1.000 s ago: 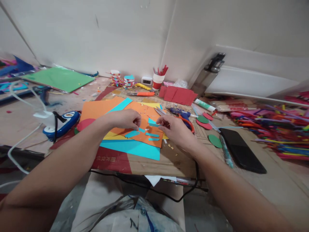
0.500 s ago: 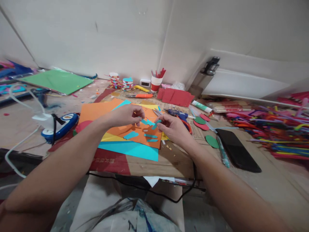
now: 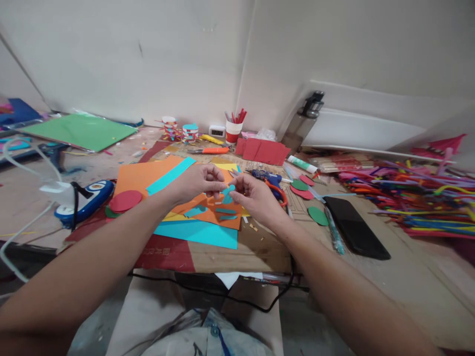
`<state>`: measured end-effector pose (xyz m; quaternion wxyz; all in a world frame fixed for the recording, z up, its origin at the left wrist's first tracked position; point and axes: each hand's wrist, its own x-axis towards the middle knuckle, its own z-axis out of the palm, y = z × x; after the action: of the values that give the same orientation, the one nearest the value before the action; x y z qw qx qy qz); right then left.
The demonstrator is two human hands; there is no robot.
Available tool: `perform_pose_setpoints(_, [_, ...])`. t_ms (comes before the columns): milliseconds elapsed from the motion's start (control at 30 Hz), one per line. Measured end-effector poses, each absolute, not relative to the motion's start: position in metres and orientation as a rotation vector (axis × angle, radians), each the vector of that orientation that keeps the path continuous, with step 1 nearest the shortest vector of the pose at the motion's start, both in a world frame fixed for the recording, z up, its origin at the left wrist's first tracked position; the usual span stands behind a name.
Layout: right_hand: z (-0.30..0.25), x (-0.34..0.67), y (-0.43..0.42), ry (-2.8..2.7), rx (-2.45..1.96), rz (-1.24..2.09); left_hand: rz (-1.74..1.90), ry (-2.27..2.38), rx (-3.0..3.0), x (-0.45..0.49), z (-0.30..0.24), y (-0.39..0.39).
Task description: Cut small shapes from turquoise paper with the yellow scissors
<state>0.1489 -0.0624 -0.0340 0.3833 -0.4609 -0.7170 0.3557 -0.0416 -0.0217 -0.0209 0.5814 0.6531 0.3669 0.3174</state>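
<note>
Small blue paper cutout [image 3: 227,195], raised over the orange sheet [image 3: 233,224] between my two hands; one piece or two overlapped, I cannot tell; the grip of my right hand [image 3: 256,198] is clamped on the cutout, which lies just left of those fingertips; my left hand [image 3: 200,181] borders its other side, thumb and forefinger close together, though whether that grip pinches it I cannot tell; the right appears the nearer. Long axis, as far as the small outline shows: oblique, far right to near left; lower end pointing toward me; beneath, loose blue scraps [image 3: 195,211]; nearer me, a larger blue sheet [image 3: 202,233]; rightward, orange-handled scissors [image 3: 284,197] and glue gun [image 3: 273,178] on the surface [image 3: 256,252].
</note>
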Motion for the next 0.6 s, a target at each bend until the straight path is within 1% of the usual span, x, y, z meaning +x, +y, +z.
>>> perform_pose_setpoints(233, [-0.0351,0.1441,-0.0633,-1.771,-1.166,0.921,0.864,0.792,1.554,-0.0359,-0.0291,-0.0205])
perform_pose_setpoints(467, [-0.0324,0.1422,-0.0655,-1.704,-1.161,0.983,0.864,0.793,1.483,-0.0372,-0.0278,-0.0243])
perform_pose_setpoints(600, [-0.0319,0.1419,-0.0661,-1.734,-1.166,0.888,0.926,0.828,1.496,-0.0339,-0.0249,-0.0291])
